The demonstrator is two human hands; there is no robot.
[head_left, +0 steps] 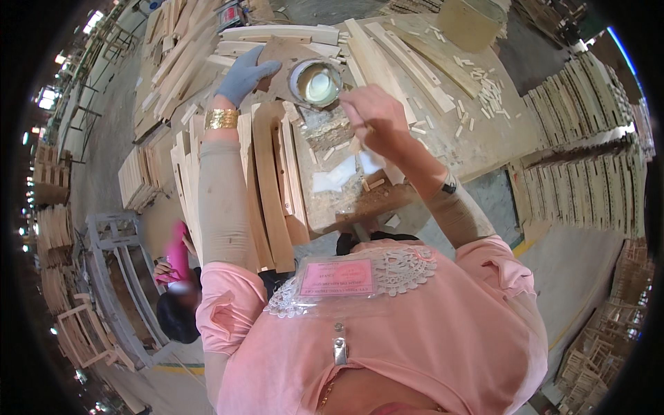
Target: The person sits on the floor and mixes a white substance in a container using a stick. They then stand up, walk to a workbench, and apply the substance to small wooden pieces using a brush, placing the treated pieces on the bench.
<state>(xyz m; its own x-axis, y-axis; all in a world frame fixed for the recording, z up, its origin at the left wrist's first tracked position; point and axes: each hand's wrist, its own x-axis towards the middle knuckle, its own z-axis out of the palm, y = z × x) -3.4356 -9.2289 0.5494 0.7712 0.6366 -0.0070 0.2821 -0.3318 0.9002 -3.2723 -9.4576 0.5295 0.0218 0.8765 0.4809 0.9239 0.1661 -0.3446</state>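
Note:
My left hand (247, 76), in a grey-blue glove, reaches to the far left of the workbench. Its thumb stands apart from the fingers, and it lies over or against the wooden pieces there; the palm side is hidden. To its right is a round tin (294, 79) with whitish liquid inside. Just right of the tin, my bare right hand (379, 123) is closed in a pinch; whatever is between its fingertips is too small to make out. Curved wooden slats (268, 187) with holes lean at the bench's near left edge, beside my left forearm.
Small wooden dowels (490, 93) lie scattered at the right of the workbench (484, 142). Long wooden strips (408, 66) lie at the back. A bucket (470, 24) stands far right. Stacked slats (581, 183) rise beyond the right edge. Another person (181, 311) is at lower left.

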